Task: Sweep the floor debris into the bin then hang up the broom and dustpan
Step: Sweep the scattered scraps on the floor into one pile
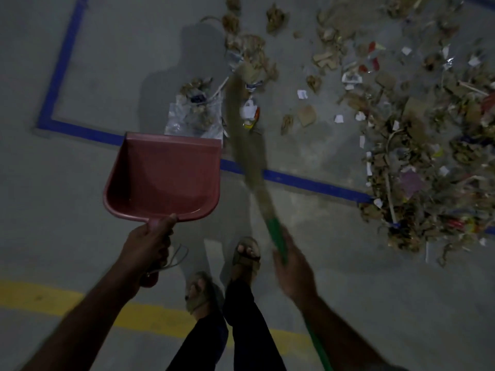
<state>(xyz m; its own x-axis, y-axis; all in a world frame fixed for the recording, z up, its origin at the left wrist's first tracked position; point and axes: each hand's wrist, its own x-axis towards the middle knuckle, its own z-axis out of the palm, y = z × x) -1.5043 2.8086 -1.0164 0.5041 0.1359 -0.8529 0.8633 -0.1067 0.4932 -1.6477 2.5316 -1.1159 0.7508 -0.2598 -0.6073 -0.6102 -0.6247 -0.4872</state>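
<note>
Early stage: left hand grips the empty red dustpan; right hand clasps the broom; debris beyond both remains unswept.

The floor is grey concrete, dim and dusty. A blue painted line runs across it and turns a corner at the left, going up toward the top edge. A yellow painted line crosses the near part. A large heap of debris lies at the right: torn cardboard, paper scraps, sticks and bits of coloured wrapper. Smaller crumpled brown scraps trail across the top centre. A clear plastic sheet lies flat beside the blue line, with scraps on it. Two sandalled feet stand between the lines.
</note>
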